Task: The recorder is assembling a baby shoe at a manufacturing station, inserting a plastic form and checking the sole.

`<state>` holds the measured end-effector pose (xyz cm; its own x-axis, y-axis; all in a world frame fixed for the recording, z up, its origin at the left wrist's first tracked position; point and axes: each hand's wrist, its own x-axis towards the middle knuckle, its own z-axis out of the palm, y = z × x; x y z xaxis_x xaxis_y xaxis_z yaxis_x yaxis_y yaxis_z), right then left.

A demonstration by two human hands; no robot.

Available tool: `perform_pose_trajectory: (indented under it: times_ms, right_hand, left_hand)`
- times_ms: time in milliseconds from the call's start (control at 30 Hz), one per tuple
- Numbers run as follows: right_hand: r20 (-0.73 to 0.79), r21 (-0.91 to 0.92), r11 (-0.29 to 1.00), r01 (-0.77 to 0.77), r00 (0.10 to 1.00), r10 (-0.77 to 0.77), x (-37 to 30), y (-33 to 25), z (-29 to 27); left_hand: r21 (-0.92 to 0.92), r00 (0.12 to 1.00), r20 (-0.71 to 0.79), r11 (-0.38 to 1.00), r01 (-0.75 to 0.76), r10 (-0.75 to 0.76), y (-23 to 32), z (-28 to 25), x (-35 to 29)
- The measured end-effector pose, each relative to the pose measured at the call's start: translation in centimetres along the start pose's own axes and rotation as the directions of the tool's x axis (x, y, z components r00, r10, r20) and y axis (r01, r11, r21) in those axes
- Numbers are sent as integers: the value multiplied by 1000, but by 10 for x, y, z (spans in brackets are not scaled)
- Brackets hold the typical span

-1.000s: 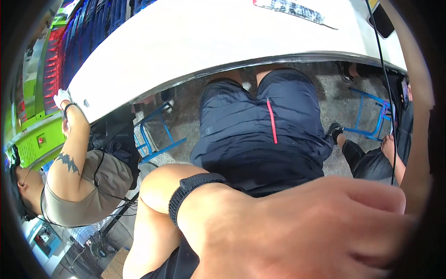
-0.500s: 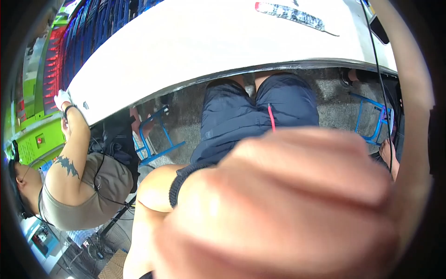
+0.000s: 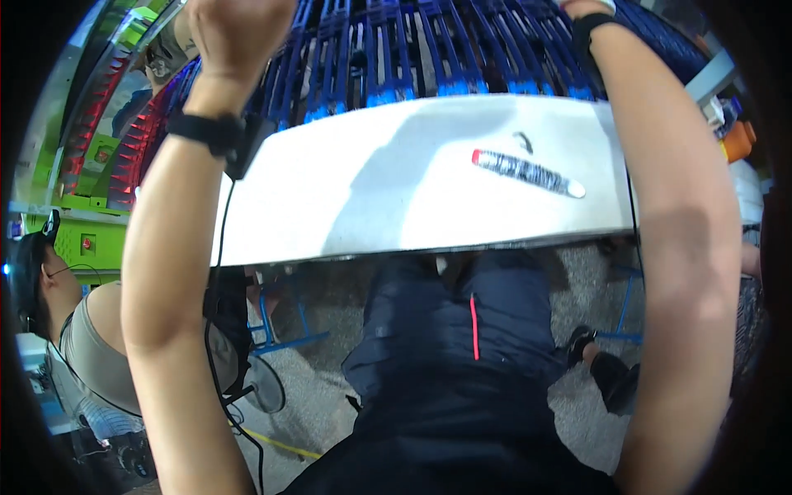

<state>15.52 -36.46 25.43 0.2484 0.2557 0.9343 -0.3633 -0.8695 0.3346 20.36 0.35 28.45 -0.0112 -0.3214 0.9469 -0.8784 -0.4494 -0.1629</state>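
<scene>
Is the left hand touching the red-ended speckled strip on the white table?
Apart. The head view shows the left hand at upper left, with white tabletop visible between it and the strip.

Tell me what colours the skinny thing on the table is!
The skinny thing is mottled black and white, with a red tip; best seen in the head view.

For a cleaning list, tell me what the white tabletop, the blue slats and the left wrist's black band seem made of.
White tabletop: perhaps laminate or coated board, matte, since no grain or sharp reflections show. Blue slats: painted metal or plastic, somewhat glossy, judging by highlights; I cannot tell which. Black band: probably fabric, its surface dull without shine.
</scene>
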Motion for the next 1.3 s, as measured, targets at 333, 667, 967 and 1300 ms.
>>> perform_pose_trajectory:
  times_ms: [333, 667, 967, 1300]
  right_hand:
    - [-115, -6, 993, -119, 986, 118, -7, 10, 36]
    - [28, 190, 967, -170, 985, 167, 2, 1, 8]
    - [-63, 291, 949, -121, 987, 145, 3, -2, 10]
    - [-46, 307, 945, -113, 990, 133, 3, -3, 7]
  left_hand:
    - [498, 980, -24, 852, -162, 200, -126, 13, -2]
    - [446, 996, -66, 892, 80, -56, -100, 26, -39]
    - [439, 993, -108, 893, 93, -50, -100, 31, -44]
    - [408, 993, -82, 906, 112, -86, -96, 25, -43]
